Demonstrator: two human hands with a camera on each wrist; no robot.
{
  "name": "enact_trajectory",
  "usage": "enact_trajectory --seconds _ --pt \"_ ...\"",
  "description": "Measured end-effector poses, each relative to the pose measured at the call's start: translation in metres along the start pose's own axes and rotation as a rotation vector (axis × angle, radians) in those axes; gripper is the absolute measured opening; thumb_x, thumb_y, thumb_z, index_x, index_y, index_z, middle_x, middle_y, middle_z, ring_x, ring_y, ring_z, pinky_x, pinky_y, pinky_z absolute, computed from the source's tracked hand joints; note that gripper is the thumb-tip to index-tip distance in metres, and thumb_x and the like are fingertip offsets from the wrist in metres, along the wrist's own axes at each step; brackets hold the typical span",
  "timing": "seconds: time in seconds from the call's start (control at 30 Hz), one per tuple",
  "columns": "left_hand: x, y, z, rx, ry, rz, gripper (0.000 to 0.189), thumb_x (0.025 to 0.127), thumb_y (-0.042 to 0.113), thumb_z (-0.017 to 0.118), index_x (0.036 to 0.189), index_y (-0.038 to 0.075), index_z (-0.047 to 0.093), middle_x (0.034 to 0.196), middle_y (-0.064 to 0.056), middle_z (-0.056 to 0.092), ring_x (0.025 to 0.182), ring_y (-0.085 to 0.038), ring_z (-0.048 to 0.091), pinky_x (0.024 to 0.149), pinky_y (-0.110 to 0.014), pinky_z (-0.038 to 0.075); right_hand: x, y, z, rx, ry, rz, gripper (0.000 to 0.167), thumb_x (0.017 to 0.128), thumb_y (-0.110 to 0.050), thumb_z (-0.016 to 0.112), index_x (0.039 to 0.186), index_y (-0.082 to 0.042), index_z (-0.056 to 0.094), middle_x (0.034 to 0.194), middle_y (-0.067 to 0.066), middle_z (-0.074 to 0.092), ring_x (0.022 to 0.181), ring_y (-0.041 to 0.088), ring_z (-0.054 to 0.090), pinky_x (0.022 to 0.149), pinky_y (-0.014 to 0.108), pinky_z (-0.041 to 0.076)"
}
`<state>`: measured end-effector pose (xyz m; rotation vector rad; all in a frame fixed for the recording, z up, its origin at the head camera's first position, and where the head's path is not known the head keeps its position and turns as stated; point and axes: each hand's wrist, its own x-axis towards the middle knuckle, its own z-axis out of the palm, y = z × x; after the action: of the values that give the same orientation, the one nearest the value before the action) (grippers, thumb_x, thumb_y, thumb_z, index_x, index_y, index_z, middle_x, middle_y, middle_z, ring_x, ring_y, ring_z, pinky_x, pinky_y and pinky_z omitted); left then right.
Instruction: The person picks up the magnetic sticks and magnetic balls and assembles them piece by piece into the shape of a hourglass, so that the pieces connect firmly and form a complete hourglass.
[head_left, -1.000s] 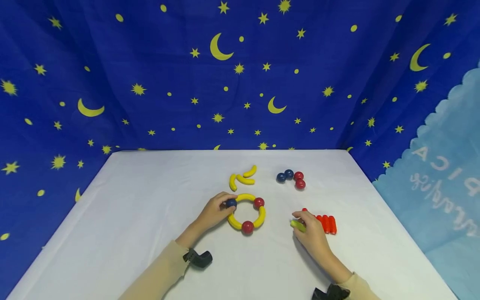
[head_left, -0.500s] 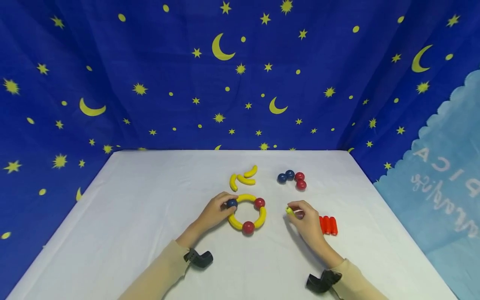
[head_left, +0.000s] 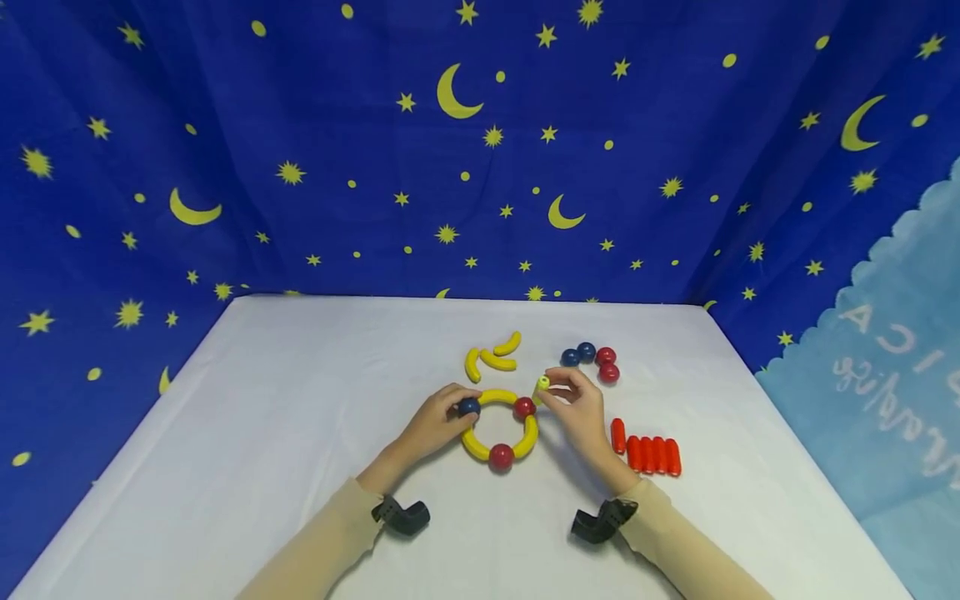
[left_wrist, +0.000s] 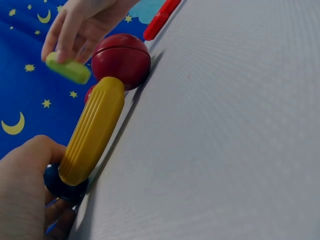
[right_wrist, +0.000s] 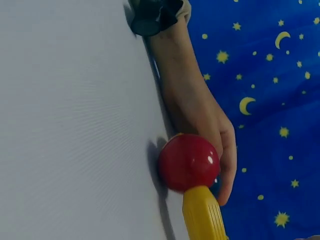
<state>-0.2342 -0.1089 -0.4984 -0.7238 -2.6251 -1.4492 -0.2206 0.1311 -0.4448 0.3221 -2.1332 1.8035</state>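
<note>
A ring of curved yellow rods (head_left: 498, 396) and balls lies on the white table. My left hand (head_left: 433, 425) grips the dark blue ball (left_wrist: 64, 183) at the ring's left side, fingers and thumb around it. A red ball (head_left: 524, 407) joins the rods at the upper right, and another red ball (head_left: 501, 457) sits at the front. My right hand (head_left: 581, 412) pinches a short lime-green rod (left_wrist: 68, 68) between thumb and fingers. It holds the rod tilted up, close beside the upper right red ball; whether they touch I cannot tell.
Behind the ring lie 3 loose curved yellow rods (head_left: 498, 361). Two blue balls (head_left: 586, 352) and two red balls (head_left: 608, 373) cluster at the back right. Several red rods (head_left: 654, 456) lie in a row at the right, with one red rod (head_left: 618, 436) beside them.
My right hand has carried the lime-green rod from near the red rods leftward and back to the ring's upper right ball, tipping it more upright. The left hand stays on the blue ball.
</note>
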Motion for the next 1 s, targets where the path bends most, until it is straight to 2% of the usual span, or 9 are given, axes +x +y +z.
enact_trajectory --seconds 0.2,0.4,0.5,0.6,0.67,0.77,0.9,1.0 --pt "0.001 0.0 0.0 0.01 -0.015 0.002 0.034 0.089 0.017 0.064 0.122 0.009 0.062 0.112 -0.005 0.063 0.102 -0.016 0.059 0.086 -0.026 0.051 0.002 -0.006 0.01 -0.005 -0.038 0.023 0.033 0.075 0.015 0.069 0.106 0.014 0.06 0.101 0.031 0.062 0.084 0.007 0.063 0.079 0.02 0.055" --pt "0.001 0.0 0.0 0.017 -0.013 0.005 0.034 0.09 0.017 0.064 0.122 0.009 0.062 0.111 -0.004 0.063 0.102 -0.015 0.059 0.087 -0.026 0.051 0.001 -0.012 0.012 -0.102 -0.089 0.046 0.037 0.075 0.013 0.069 0.111 0.015 0.058 0.097 0.028 0.063 0.084 0.015 0.064 0.082 0.037 0.056" --pt "0.001 -0.001 -0.001 0.017 -0.012 0.009 0.034 0.089 0.017 0.065 0.123 0.01 0.062 0.111 -0.004 0.063 0.102 -0.015 0.059 0.087 -0.026 0.051 0.001 -0.007 0.011 -0.131 -0.106 0.028 0.037 0.076 0.012 0.07 0.111 0.014 0.058 0.099 0.027 0.064 0.086 0.025 0.065 0.084 0.046 0.054" --pt "0.001 -0.001 -0.001 0.023 -0.013 0.018 0.034 0.09 0.017 0.064 0.123 0.009 0.062 0.111 -0.004 0.063 0.102 -0.015 0.059 0.088 -0.027 0.051 0.001 0.005 0.005 -0.166 -0.111 -0.007 0.036 0.078 0.008 0.071 0.111 0.011 0.059 0.1 0.025 0.066 0.089 0.032 0.064 0.085 0.045 0.053" --pt "0.001 0.0 -0.001 0.019 -0.014 0.012 0.034 0.09 0.017 0.064 0.123 0.009 0.062 0.111 -0.004 0.063 0.103 -0.015 0.059 0.088 -0.026 0.051 0.001 0.013 -0.002 -0.208 -0.099 -0.033 0.034 0.078 0.006 0.071 0.111 0.008 0.061 0.1 0.022 0.067 0.091 0.033 0.064 0.084 0.041 0.054" --pt "0.001 0.0 -0.001 0.013 -0.012 -0.003 0.034 0.09 0.016 0.064 0.122 0.01 0.062 0.111 -0.004 0.063 0.103 -0.015 0.059 0.089 -0.028 0.051 -0.001 0.02 -0.015 -0.327 -0.054 -0.084 0.031 0.079 0.003 0.072 0.109 0.004 0.063 0.098 0.017 0.068 0.09 0.03 0.064 0.081 0.035 0.054" --pt "0.002 0.002 0.0 0.013 -0.013 -0.034 0.034 0.089 0.016 0.065 0.122 0.011 0.062 0.11 -0.003 0.062 0.103 -0.014 0.059 0.09 -0.029 0.051 -0.007 0.024 -0.036 -0.49 0.02 -0.129 0.028 0.077 0.003 0.071 0.104 0.003 0.064 0.095 0.016 0.067 0.088 0.029 0.063 0.079 0.04 0.05" --pt "0.003 0.002 0.001 0.02 -0.014 -0.046 0.034 0.089 0.016 0.065 0.122 0.011 0.062 0.111 -0.002 0.062 0.103 -0.013 0.059 0.091 -0.03 0.051 -0.013 0.028 -0.053 -0.567 0.061 -0.108 0.029 0.075 0.004 0.071 0.103 0.004 0.065 0.096 0.018 0.066 0.088 0.032 0.062 0.078 0.045 0.049"
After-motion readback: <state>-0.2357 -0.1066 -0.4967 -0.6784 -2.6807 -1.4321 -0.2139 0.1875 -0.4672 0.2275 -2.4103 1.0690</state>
